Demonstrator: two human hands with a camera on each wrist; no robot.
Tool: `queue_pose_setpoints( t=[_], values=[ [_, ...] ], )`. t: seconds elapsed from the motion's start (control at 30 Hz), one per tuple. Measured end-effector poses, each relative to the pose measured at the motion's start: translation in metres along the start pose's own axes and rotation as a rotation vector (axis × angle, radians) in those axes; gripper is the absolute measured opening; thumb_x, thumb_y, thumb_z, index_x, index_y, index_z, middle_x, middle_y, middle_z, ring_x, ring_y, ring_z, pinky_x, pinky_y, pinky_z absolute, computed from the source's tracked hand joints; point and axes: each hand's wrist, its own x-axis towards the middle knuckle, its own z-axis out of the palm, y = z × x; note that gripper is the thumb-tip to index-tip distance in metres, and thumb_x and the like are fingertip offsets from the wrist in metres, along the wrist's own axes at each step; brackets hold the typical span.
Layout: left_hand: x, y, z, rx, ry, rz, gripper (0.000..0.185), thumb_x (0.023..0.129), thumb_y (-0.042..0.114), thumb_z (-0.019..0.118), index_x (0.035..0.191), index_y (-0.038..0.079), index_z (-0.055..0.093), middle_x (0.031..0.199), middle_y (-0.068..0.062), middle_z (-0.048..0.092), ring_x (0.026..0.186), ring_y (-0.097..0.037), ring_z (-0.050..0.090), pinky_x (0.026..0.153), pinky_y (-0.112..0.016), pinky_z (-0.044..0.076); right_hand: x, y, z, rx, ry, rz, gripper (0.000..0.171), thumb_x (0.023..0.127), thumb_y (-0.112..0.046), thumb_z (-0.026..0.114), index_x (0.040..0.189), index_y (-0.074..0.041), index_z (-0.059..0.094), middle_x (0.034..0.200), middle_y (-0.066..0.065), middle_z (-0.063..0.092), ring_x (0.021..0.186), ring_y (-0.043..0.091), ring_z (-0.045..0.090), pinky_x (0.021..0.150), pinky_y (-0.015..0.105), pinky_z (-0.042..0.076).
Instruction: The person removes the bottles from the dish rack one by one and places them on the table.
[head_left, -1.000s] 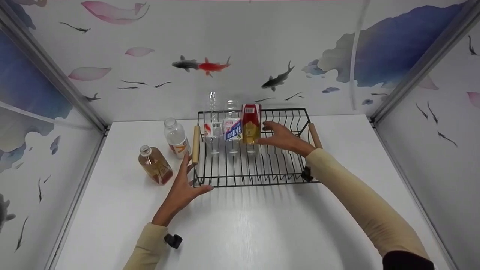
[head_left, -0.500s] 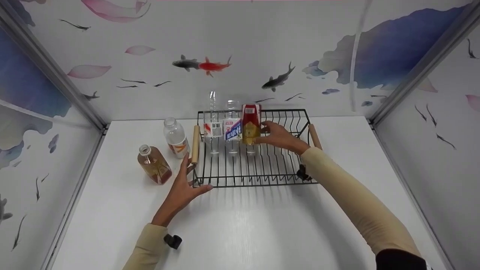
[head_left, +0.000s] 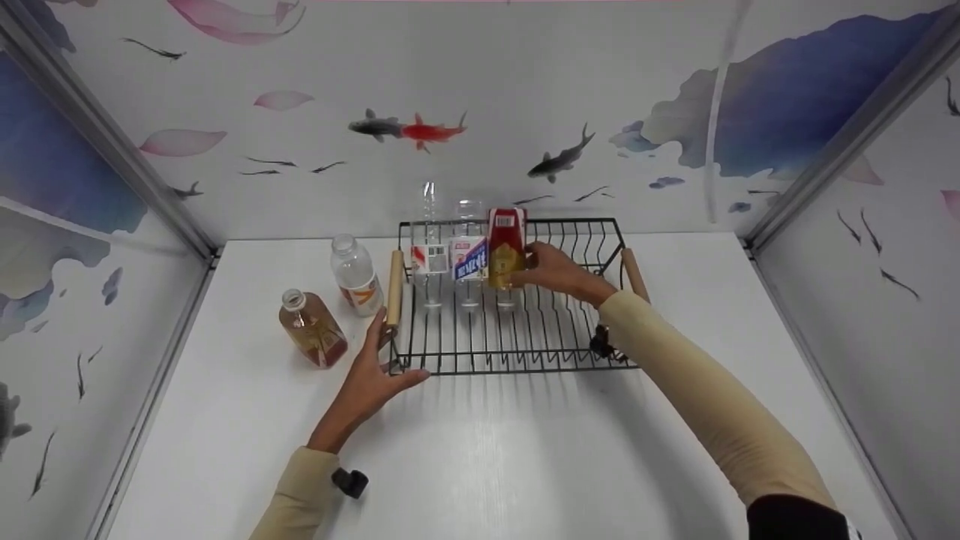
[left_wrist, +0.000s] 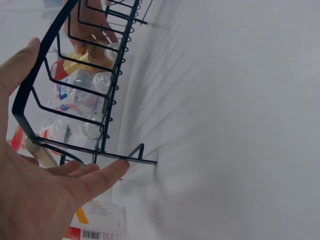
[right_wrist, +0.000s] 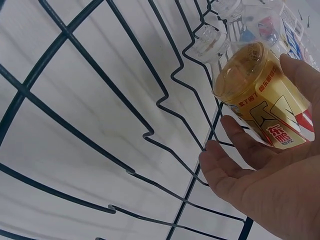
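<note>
Beside the wall, a black wire dish rack (head_left: 517, 360) holds three plastic bottles leaning mouth-down. The rightmost bottle (head_left: 507, 244) has a red and gold label; my right hand (head_left: 559, 271) holds it from the right. In the right wrist view, the thumb lies over that bottle (right_wrist: 272, 100) and the fingers pass beneath it. To its left lean a bottle (head_left: 469, 259) with a blue and white label and a clear bottle (head_left: 431, 259) with a red and white one. My left hand (head_left: 365, 386), thumb spread from long fingers, touches the rack's front left corner (left_wrist: 37, 137).
Left of the rack, a clear bottle (head_left: 356, 275) with an orange and white label and an amber-brown bottle (head_left: 313, 330) stand upright on the white table (head_left: 480, 450). Wooden handles (head_left: 395, 289) flank the rack. Fish-patterned panels surround the table on three sides.
My right hand has shifted slightly left, its thumb and fingers closing in on the red and gold bottle. My left hand stays at the rack's corner, and the bottles keep their places.
</note>
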Motion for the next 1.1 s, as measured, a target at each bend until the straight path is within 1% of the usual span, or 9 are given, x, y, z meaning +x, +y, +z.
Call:
queue_pose_setpoints(
  t=[0.17, 0.33, 0.47, 0.6, 0.7, 0.87, 1.0, 1.1],
  values=[
    [0.0, 0.0, 0.001, 0.003, -0.003, 0.019, 0.132, 0.085, 0.04, 0.098, 0.178, 0.018, 0.007, 0.177, -0.021, 0.03, 0.164, -0.042, 0.031, 0.12, -0.064, 0.046, 0.001, 0.001, -0.001, 0.045, -0.023, -0.007, 0.063, 0.102, -0.026, 0.077, 0.151, 0.007, 0.054, 0.143, 0.024, 0.065, 0.134, 0.039, 0.062, 0.119, 0.056, 0.048],
    [0.0, 0.0, 0.003, -0.008, -0.002, 0.011, 0.132, 0.085, 0.04, 0.099, 0.179, 0.02, 0.007, 0.178, -0.02, 0.03, 0.164, -0.042, 0.032, 0.12, -0.064, 0.046, 0.0, 0.0, -0.003, 0.071, -0.006, -0.002, 0.06, 0.101, -0.025, 0.08, 0.148, 0.006, 0.059, 0.14, 0.024, 0.068, 0.131, 0.039, 0.064, 0.119, 0.058, 0.048],
    [0.0, 0.001, 0.003, -0.01, -0.002, 0.008, 0.132, 0.085, 0.041, 0.098, 0.179, 0.022, 0.008, 0.178, -0.02, 0.029, 0.164, -0.041, 0.032, 0.12, -0.063, 0.046, -0.002, 0.002, -0.006, 0.077, 0.019, -0.016, 0.06, 0.1, -0.024, 0.082, 0.147, 0.008, 0.059, 0.137, 0.025, 0.069, 0.128, 0.04, 0.066, 0.119, 0.059, 0.049],
    [0.0, 0.0, 0.002, -0.01, -0.003, 0.005, 0.131, 0.085, 0.04, 0.098, 0.179, 0.022, 0.008, 0.178, -0.019, 0.03, 0.164, -0.041, 0.032, 0.12, -0.062, 0.047, -0.006, 0.003, -0.009, 0.057, 0.055, -0.035, 0.062, 0.1, -0.024, 0.082, 0.148, 0.008, 0.058, 0.136, 0.025, 0.07, 0.126, 0.039, 0.067, 0.115, 0.056, 0.052],
    [0.0, -0.001, 0.002, -0.014, -0.006, 0.006, 0.13, 0.086, 0.041, 0.097, 0.179, 0.023, 0.008, 0.178, -0.018, 0.03, 0.164, -0.04, 0.032, 0.12, -0.062, 0.047, -0.01, 0.003, -0.011, 0.067, 0.076, -0.047, 0.063, 0.1, -0.022, 0.082, 0.15, 0.008, 0.055, 0.136, 0.025, 0.07, 0.127, 0.038, 0.067, 0.113, 0.053, 0.054],
    [0.001, -0.004, 0.0, -0.025, -0.012, 0.01, 0.128, 0.087, 0.041, 0.096, 0.179, 0.025, 0.008, 0.178, -0.017, 0.029, 0.164, -0.04, 0.031, 0.121, -0.061, 0.047, -0.02, 0.004, -0.015, 0.105, 0.073, -0.065, 0.065, 0.099, -0.017, 0.081, 0.153, 0.005, 0.052, 0.14, 0.024, 0.068, 0.131, 0.037, 0.066, 0.114, 0.054, 0.053],
    [0.0, -0.004, -0.001, -0.027, -0.015, 0.012, 0.128, 0.088, 0.04, 0.096, 0.179, 0.024, 0.007, 0.178, -0.018, 0.03, 0.165, -0.04, 0.03, 0.121, -0.06, 0.046, -0.028, 0.003, -0.017, 0.09, 0.068, -0.067, 0.07, 0.098, -0.02, 0.083, 0.156, 0.002, 0.051, 0.143, 0.022, 0.067, 0.134, 0.037, 0.063, 0.117, 0.056, 0.05],
    [0.0, -0.003, -0.001, -0.024, -0.013, 0.012, 0.129, 0.088, 0.039, 0.096, 0.178, 0.022, 0.007, 0.178, -0.018, 0.03, 0.165, -0.04, 0.03, 0.122, -0.061, 0.045, -0.035, 0.001, -0.018, 0.077, 0.074, -0.076, 0.069, 0.098, -0.022, 0.084, 0.156, 0.0, 0.053, 0.143, 0.02, 0.067, 0.133, 0.036, 0.063, 0.117, 0.057, 0.05]
  ],
)
